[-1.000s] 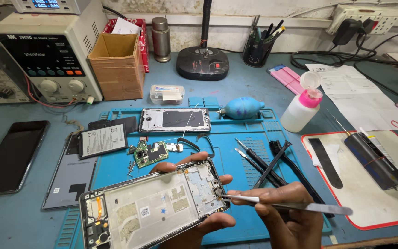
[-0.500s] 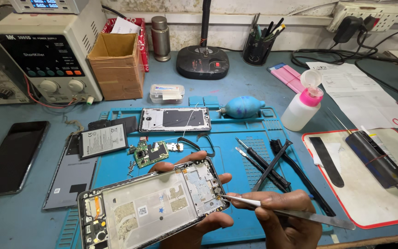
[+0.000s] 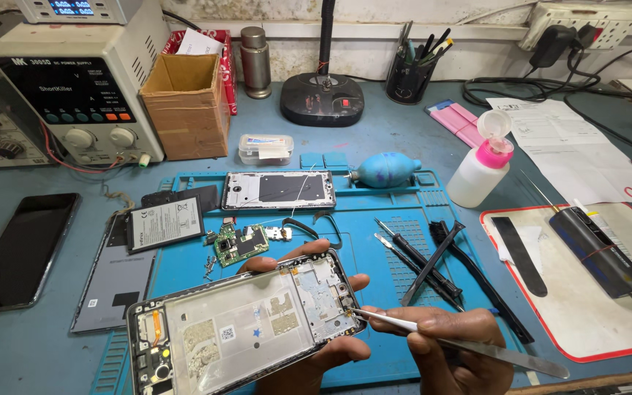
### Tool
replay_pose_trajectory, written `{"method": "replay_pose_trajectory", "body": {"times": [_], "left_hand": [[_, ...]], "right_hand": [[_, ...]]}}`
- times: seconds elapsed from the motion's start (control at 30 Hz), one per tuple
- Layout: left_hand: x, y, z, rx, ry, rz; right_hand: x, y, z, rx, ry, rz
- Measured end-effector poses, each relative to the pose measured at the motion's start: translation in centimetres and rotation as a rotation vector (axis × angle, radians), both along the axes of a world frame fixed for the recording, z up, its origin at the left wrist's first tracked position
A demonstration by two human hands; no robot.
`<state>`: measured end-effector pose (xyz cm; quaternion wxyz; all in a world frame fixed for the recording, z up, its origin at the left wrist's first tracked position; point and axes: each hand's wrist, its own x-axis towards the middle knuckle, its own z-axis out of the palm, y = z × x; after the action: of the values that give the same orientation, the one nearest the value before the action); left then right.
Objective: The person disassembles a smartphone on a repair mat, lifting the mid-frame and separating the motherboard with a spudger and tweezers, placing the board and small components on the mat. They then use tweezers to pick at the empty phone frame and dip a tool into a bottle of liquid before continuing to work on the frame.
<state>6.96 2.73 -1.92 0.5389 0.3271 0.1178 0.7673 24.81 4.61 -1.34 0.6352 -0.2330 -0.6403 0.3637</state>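
My left hand [image 3: 316,351] cradles an opened phone frame [image 3: 243,322] from below, its bare inner side up and its long axis running left to right. My right hand [image 3: 444,347] pinches metal tweezers [image 3: 433,333], whose fine tip touches the frame's right edge near the top corner. A green circuit board [image 3: 239,243] and small screws lie on the blue work mat [image 3: 374,241] just beyond the frame.
On the mat lie a second phone shell [image 3: 279,190], a battery [image 3: 164,224], a back cover [image 3: 115,278], screwdrivers and a brush [image 3: 426,260], a blue air blower [image 3: 385,170]. A pink-capped bottle [image 3: 480,170], cardboard box [image 3: 186,104], power supply [image 3: 74,91] and dark phone [image 3: 20,249] surround it.
The tweezers' tip has stayed at the frame's right edge while my right hand shifted slightly left and down. The frame barely moved.
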Motion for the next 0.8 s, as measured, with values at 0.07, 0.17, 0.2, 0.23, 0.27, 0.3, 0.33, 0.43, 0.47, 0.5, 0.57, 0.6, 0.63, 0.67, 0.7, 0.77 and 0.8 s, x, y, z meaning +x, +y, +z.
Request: {"method": "replay_pose_trajectory", "body": {"times": [0.07,0.17,0.2,0.23,0.27,0.3,0.33,0.43,0.47,0.5,0.57,0.6,0.63,0.67,0.7,0.77,0.8], "left_hand": [[-0.6,-0.2,0.9,-0.023,0.057,-0.021],[-3.0,-0.7,2.2,-0.220,-0.163,-0.437],[-3.6,-0.8,2.4,-0.255,-0.261,-0.486],[-4.1,-0.8,2.6,-0.288,-0.360,-0.537],[-4.4,-0.8,2.7,-0.322,-0.459,-0.587],[-4.2,-0.9,2.6,-0.290,-0.377,-0.539],[-3.9,-1.1,2.5,-0.256,-0.294,-0.490],[-3.0,-1.5,2.3,-0.244,-0.108,-0.352],[-2.9,-1.6,2.3,-0.256,-0.056,-0.306],[-2.9,-1.6,2.4,-0.263,-0.086,-0.315],[-3.1,-1.5,2.6,-0.280,-0.145,-0.335],[-3.2,-1.5,2.7,-0.336,-0.144,-0.348],[-3.5,-1.4,2.8,-0.394,-0.144,-0.363],[-3.5,-1.4,2.9,-0.453,-0.144,-0.377],[-3.2,-1.5,3.0,-0.370,-0.067,-0.323],[-2.7,-1.7,3.1,-0.205,0.084,-0.216],[-2.8,-1.7,3.1,-0.244,0.025,-0.253]], "right_hand": [[0.1,-0.1,0.5,-0.001,-0.022,-0.011],[0.4,-0.2,1.4,-0.015,-0.054,-0.016],[0.4,-0.1,1.7,-0.034,-0.056,-0.012],[0.5,-0.1,1.9,-0.053,-0.060,-0.011],[0.5,-0.2,2.0,-0.064,-0.051,-0.003],[0.5,-0.3,2.1,-0.076,-0.042,0.006],[0.4,-0.3,2.2,-0.087,-0.033,0.014],[0.5,-0.2,2.2,-0.154,0.021,0.079],[0.5,-0.1,2.0,-0.147,0.003,0.060],[0.4,-0.1,1.8,-0.140,-0.016,0.042],[0.3,-0.2,1.3,-0.121,-0.026,0.023],[0.1,-0.1,1.0,-0.104,-0.018,0.024],[0.1,-0.2,0.7,-0.089,-0.012,0.022],[0.0,-0.2,0.4,-0.078,-0.005,0.018],[0.0,-0.1,0.1,-0.066,0.003,0.016],[-0.1,-0.1,-0.4,-0.040,0.021,0.014],[-0.2,-0.1,-0.6,-0.024,0.030,0.012]]}}
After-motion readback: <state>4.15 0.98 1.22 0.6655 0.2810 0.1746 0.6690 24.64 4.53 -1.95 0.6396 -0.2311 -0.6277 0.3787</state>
